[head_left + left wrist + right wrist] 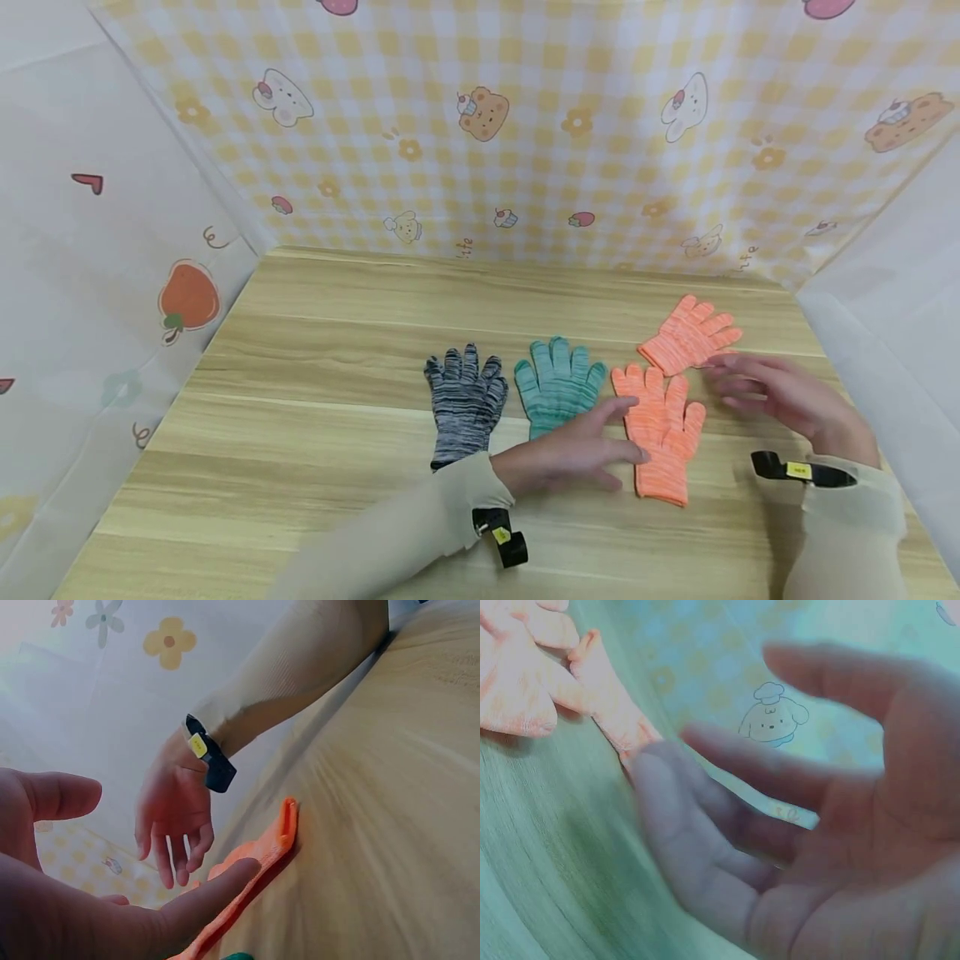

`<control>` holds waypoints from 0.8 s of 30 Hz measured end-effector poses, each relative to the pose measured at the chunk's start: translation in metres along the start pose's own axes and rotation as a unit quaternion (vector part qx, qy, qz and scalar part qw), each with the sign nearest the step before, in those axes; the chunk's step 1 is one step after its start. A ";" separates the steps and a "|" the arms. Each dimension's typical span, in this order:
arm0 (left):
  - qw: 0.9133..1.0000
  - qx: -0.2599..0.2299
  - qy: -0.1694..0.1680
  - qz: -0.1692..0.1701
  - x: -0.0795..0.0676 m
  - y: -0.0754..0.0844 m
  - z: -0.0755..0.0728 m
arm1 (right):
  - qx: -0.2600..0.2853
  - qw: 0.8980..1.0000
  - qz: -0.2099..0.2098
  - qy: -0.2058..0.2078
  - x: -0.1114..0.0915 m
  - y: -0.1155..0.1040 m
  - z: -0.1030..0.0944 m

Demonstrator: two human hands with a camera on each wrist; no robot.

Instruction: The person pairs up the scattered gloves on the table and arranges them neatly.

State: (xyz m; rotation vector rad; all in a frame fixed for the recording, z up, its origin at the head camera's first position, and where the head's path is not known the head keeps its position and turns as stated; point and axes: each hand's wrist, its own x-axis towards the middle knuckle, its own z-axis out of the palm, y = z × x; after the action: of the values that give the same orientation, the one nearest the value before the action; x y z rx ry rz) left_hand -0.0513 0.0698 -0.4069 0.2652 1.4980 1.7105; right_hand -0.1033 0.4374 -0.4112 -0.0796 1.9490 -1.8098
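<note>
Two orange knit gloves lie on the wooden table at the right. The nearer orange glove (663, 442) lies with its fingers pointing away and its cuff toward me. Behind it, the farther orange glove (688, 335) is slanted, fingers to the right. My left hand (573, 450) reaches in from the left with fingers spread, fingertips overlapping the nearer orange glove in the head view; nothing is in its grasp. My right hand (787, 396) holds nothing, its fingers loosely bent beside the farther orange glove. A green glove (558, 383) is partly hidden by my left hand.
A black-and-white knit glove (467, 404) lies left of the green one, its cuff beside my left sleeve (420, 525). A yellow checked cloth (540, 183) hangs along the table's back edge, and white printed cloth (112, 275) borders the left side.
</note>
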 end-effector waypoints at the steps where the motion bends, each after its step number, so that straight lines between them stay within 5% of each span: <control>1: 1.000 0.002 0.003 0.005 0.001 0.002 -0.001 | 0.027 1.000 0.003 0.015 0.000 0.000 -0.001; 6: 1.000 0.003 0.010 0.028 0.008 0.014 -0.007 | 0.128 0.989 0.007 0.075 -0.001 -0.003 -0.002; 12: 0.998 0.027 0.020 0.048 0.019 0.029 -0.011 | 0.187 0.975 -0.009 0.119 -0.002 -0.008 -0.002; 24: 0.994 0.073 0.055 0.057 0.053 0.051 -0.012 | 0.164 0.975 -0.014 0.146 0.006 -0.022 -0.006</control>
State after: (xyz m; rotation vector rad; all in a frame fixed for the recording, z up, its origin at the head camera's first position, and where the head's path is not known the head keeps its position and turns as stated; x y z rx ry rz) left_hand -0.1144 0.1003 -0.3829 0.3436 1.7221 1.7311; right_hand -0.1175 0.4381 -0.3917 0.2820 1.8066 -2.2423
